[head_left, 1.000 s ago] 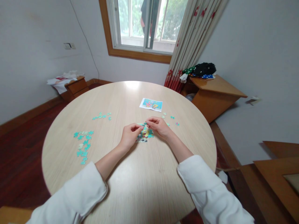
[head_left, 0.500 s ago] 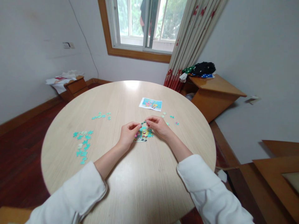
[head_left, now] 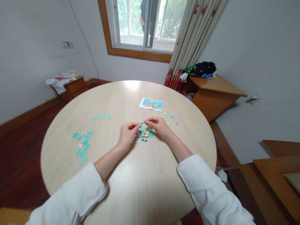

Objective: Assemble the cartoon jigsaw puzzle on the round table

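Over a partly joined jigsaw puzzle (head_left: pixel 145 134) with cartoon figures, both hands are raised with their fingertips close together. My left hand (head_left: pixel 128 133) is closed in a pinch at the puzzle's upper left, on a small dark-backed puzzle piece (head_left: pixel 142 123). From the right, my right hand (head_left: pixel 159 126) pinches a similar small piece at its fingertips. Whether the two pieces are joined I cannot tell. Part of the joined puzzle is hidden behind the fingers.
Loose turquoise and pale pieces (head_left: pixel 83 147) lie on the left of the round table (head_left: pixel 136 187), with another group (head_left: pixel 102 116) further back. Several pieces (head_left: pixel 172 117) lie right of my hands. A picture card (head_left: pixel 151 104) lies beyond them.
My left fingertips have drawn slightly left, showing a little more of the puzzle beneath. My right hand stays nearly in place. The view has shifted very slightly.
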The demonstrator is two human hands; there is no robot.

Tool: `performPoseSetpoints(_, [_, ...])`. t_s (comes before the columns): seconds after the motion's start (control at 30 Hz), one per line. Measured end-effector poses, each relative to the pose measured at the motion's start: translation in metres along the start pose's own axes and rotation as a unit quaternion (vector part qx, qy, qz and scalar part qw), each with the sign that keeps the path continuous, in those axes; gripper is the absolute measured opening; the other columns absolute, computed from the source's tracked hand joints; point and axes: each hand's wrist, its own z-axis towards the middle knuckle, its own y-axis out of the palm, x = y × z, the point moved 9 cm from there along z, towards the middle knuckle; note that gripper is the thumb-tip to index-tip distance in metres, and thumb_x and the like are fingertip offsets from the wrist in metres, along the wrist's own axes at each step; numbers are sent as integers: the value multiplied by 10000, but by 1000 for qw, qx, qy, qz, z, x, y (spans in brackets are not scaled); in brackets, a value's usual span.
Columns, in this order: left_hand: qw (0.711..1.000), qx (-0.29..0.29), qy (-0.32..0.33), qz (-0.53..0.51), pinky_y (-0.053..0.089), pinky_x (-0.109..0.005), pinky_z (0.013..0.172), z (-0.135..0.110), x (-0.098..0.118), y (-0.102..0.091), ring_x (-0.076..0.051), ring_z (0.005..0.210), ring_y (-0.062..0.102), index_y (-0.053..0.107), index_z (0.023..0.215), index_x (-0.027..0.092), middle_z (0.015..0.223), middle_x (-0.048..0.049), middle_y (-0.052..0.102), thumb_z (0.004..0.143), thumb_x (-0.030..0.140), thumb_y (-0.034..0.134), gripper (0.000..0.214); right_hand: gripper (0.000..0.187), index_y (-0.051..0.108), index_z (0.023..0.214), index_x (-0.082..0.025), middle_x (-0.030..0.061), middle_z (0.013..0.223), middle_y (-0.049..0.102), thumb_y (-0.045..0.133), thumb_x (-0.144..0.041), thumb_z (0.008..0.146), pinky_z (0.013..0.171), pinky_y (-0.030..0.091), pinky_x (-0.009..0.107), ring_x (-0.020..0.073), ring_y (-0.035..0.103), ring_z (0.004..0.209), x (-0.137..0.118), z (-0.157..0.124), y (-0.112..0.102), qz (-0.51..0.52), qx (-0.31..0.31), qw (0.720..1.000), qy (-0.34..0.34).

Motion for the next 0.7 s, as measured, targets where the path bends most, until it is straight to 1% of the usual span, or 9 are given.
performPoseSetpoints(0.17, [1000,5,-10,1,392,-229,515,-1,1,-1,-115,559,537,705,678,132,621,-28,657,550,461,767,359,299,700,731,-165,3,679,647,786,-400,567,599,433,257,103,542,607,3,1,-1,4,5,1000,7])
performPoseSetpoints(0.3, [1000,15,-9,-7,408,-234,541,-2,3,-2,-116,575,548,707,670,131,640,-30,668,525,451,778,359,283,702,736,-171,4,687,655,783,-388,575,597,437,259,103,545,603,2,0,0,2,0,1000,3])
performPoseSetpoints(0.5, [1000,11,4,-6,414,-235,555,0,3,-2,-119,587,556,688,679,133,643,-19,659,555,430,771,332,268,708,726,-175,9,698,663,793,-370,562,608,437,255,115,564,656,3,1,0,0,1,1000,1])
performPoseSetpoints(0.7, [1000,13,19,-8,445,-250,603,-1,4,-3,-135,634,588,694,707,134,685,-33,680,559,416,781,330,276,712,751,-172,14,724,675,794,-369,576,624,442,264,121,573,670,6,2,-1,5,-2,1000,-2])
